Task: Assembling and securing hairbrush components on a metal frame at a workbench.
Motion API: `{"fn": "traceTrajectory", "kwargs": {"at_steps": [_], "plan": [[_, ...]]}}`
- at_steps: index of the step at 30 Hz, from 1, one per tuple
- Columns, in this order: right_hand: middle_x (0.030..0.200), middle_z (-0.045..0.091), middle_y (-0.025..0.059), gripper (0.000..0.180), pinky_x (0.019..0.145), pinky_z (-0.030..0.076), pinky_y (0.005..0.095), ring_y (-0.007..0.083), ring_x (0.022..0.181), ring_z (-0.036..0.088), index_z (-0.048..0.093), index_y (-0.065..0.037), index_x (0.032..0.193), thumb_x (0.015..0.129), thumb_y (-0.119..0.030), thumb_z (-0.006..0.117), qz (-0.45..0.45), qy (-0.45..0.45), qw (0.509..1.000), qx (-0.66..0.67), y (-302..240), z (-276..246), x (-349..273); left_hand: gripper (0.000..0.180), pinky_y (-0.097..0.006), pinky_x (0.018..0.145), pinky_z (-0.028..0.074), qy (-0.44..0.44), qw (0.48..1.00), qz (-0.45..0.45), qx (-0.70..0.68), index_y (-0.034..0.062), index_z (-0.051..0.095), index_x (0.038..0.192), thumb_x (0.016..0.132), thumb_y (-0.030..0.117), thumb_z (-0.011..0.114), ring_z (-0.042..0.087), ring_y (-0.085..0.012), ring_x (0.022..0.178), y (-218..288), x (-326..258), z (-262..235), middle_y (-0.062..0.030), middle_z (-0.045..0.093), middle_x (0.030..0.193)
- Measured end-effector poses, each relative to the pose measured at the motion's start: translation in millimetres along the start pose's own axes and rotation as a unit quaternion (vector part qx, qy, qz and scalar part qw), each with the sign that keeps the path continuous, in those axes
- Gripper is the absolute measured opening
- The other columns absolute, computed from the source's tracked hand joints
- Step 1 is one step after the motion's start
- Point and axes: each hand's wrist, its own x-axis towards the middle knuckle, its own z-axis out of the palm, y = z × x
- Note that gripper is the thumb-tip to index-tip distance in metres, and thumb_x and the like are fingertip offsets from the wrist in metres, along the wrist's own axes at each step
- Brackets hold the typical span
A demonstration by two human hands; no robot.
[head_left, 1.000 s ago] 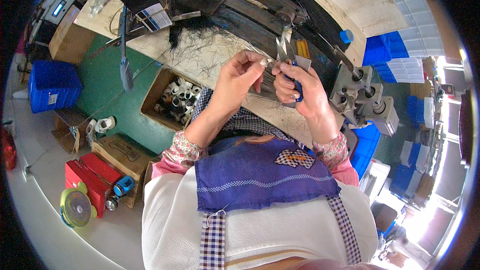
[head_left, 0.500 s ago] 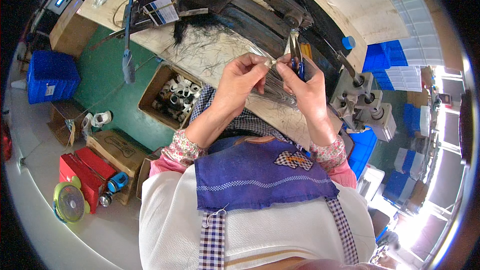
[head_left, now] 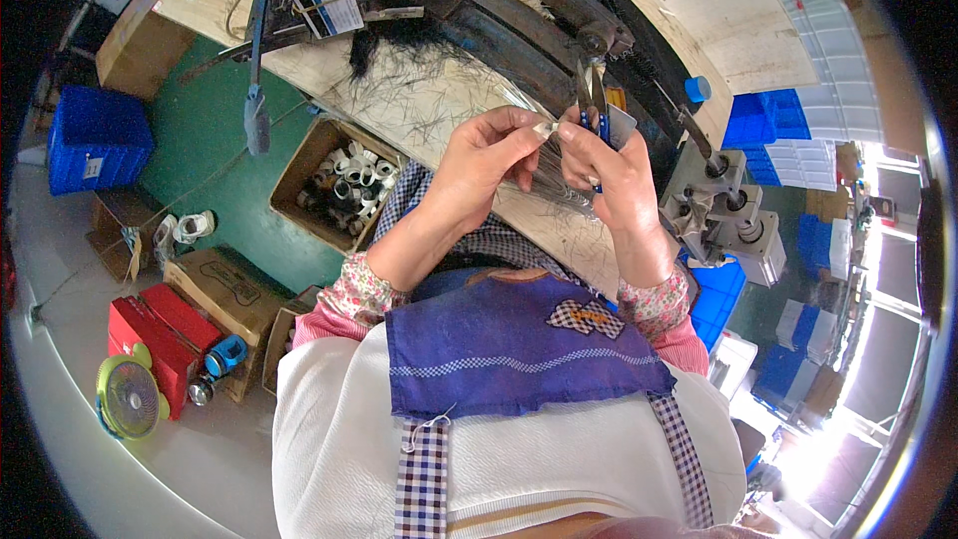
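Note:
My left hand [head_left: 477, 162] is closed, thumb and forefinger pinching a small pale piece [head_left: 545, 129] at its left end. My right hand [head_left: 617, 168] meets it from the other side, its thumb and forefinger tips at the same piece. Also in the right hand is a pair of scissors [head_left: 587, 95] with dark blue handles, blades pointing away toward the machine. What the small piece is cannot be made out. Below the hands, thin dark wires or bristles [head_left: 564, 188] lie in a bundle on the pale wooden bench [head_left: 529, 225].
A dark metal machine [head_left: 499, 35] runs along the bench's far side. Loose black strands [head_left: 409, 70] litter the bench top. On the floor at left, a cardboard box [head_left: 289, 180] holds white ring-like parts. A metal fixture with posts [head_left: 733, 205] stands right of my right hand.
Both hands have shifted very slightly to the right, still together at the small piece. The right hand has turned a little with the scissors, and the whole view has moved slightly.

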Motion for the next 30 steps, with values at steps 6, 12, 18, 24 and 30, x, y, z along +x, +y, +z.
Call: {"fn": "traceTrajectory", "kwargs": {"at_steps": [6, 12, 18, 24, 30], "plan": [[0.061, 0.042, -0.0055, 0.013, 0.044, 0.025, 0.0221, 0.0027, 0.05, 0.033, 0.056, 0.0, 0.095, 0.088, -0.009, 0.062, 0.004, -0.004, 1.0, 0.007, 2.4, -1.7, 0.6, 0.019, -0.023, 0.052, 0.043, -0.004, 1.0, 0.008, 0.012, 0.0032, 0.06, 0.096, 0.089, 0.021, 0.061, 0.053, -0.0088, 0.061, -2.2, 0.0, -1.5, -0.001, 0.057, 0.071], [0.069, 0.055, -0.0018, 0.017, 0.052, 0.039, 0.0219, 0.0043, 0.059, 0.047, 0.059, 0.001, 0.095, 0.087, -0.013, 0.064, -0.073, 0.067, 0.978, -0.182, 2.5, 4.7, -4.6, 0.019, -0.023, 0.053, 0.043, -0.001, 0.999, 0.035, 0.022, 0.0021, 0.058, 0.098, 0.09, 0.019, 0.059, 0.052, -0.009, 0.061, -4.2, 0.2, -1.7, -0.0017, 0.056, 0.072], [0.078, 0.064, 0.0042, 0.018, 0.062, 0.047, 0.0236, 0.008, 0.067, 0.056, 0.061, 0.001, 0.093, 0.083, -0.012, 0.069, -0.209, 0.115, 0.914, -0.33, 2.4, 10.9, -11.1, 0.016, -0.022, 0.054, 0.044, 0.026, 0.995, 0.093, 0.023, -0.0006, 0.056, 0.098, 0.09, 0.013, 0.058, 0.051, -0.0092, 0.059, -5.4, -0.1, 1.5, -0.0021, 0.056, 0.071], [0.08, 0.063, 0.0134, 0.02, 0.062, 0.049, 0.0276, 0.0186, 0.066, 0.062, 0.062, 0.001, 0.092, 0.078, -0.01, 0.071, -0.263, 0.114, 0.86, -0.422, 5.9, 11.5, -10.1, 0.011, -0.023, 0.055, 0.044, 0.04, 0.984, 0.14, 0.099, 0.0001, 0.055, 0.098, 0.09, 0.008, 0.056, 0.052, -0.0085, 0.063, -9.6, -2.7, 3.7, -0.0015, 0.055, 0.075], [0.083, 0.063, 0.0147, 0.023, 0.063, 0.05, 0.0313, 0.0255, 0.07, 0.064, 0.061, 0.001, 0.094, 0.075, -0.007, 0.071, -0.3, 0.088, 0.829, -0.463, 1.1, 11.5, -12.1, 0.009, -0.023, 0.057, 0.045, 0.042, 0.962, 0.213, 0.165, -0.0004, 0.055, 0.097, 0.088, 0.003, 0.057, 0.053, -0.0076, 0.071, -15.8, -0.2, 0.8, -0.003, 0.053, 0.093]]}}
